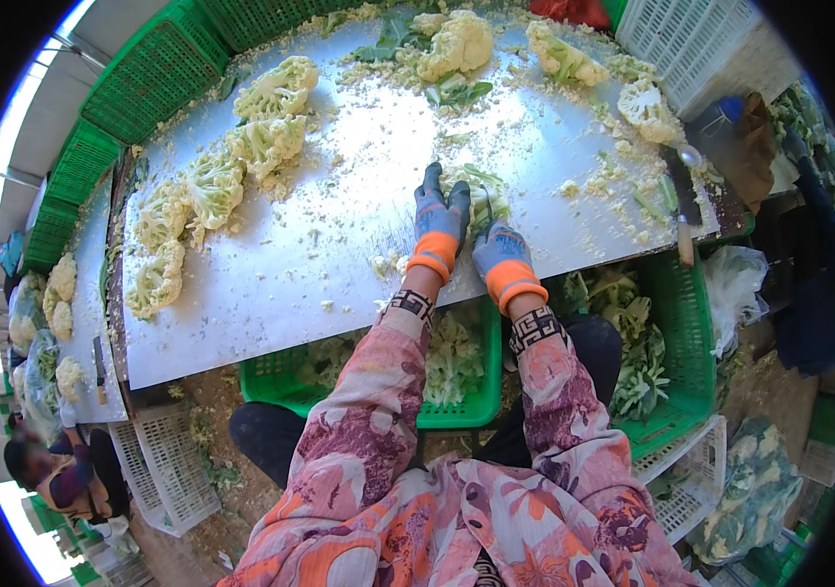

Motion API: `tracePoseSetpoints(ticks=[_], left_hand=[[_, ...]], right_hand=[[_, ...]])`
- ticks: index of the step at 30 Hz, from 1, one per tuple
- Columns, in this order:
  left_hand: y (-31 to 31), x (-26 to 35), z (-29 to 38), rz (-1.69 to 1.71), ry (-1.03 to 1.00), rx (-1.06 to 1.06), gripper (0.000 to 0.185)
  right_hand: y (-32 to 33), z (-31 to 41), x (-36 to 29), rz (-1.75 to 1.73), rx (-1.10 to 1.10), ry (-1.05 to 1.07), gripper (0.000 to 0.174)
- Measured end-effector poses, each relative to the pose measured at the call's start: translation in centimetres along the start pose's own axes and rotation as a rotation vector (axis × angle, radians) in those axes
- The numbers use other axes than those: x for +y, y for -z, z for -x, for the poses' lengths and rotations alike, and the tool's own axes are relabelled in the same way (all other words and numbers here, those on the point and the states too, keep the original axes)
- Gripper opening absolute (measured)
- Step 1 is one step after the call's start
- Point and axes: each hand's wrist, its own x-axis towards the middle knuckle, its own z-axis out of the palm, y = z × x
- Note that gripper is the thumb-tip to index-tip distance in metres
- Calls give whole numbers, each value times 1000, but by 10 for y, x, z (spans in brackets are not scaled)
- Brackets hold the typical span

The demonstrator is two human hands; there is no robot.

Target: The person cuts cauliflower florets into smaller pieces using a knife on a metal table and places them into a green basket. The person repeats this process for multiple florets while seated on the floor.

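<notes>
Both my hands wear blue-grey coated gloves with orange cuffs. A pale green-white cauliflower piece lies on the metal-topped table in front of me. My left hand steadies this piece from its left side, fingers stretched forward and thumb against it. Close by on the right, my right hand is closed around what looks like a knife; its narrow dark blade points away from me at the cauliflower, and the handle is hidden in my fist. Small crumbs of floret surround both hands.
Cut cauliflower heads line the table's left side; a large one sits at the back. A wooden-handled knife lies at the right edge. Green crates stand below, holding florets and leaves. Another person sits at left.
</notes>
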Motion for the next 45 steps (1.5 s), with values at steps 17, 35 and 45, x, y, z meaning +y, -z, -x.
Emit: tracePoseSetpoints(ticks=[17,35,45], left_hand=[[45,-27,-5,202,187,-14,49],[74,12,28,-420,-283,108,51],[81,-23,27,120,-131,-78,64]], right_hand=[[-22,46,38,-328,171,-38,36],[95,81,103,123,861,-165,38],[8,82,18,-327,377,367,18]])
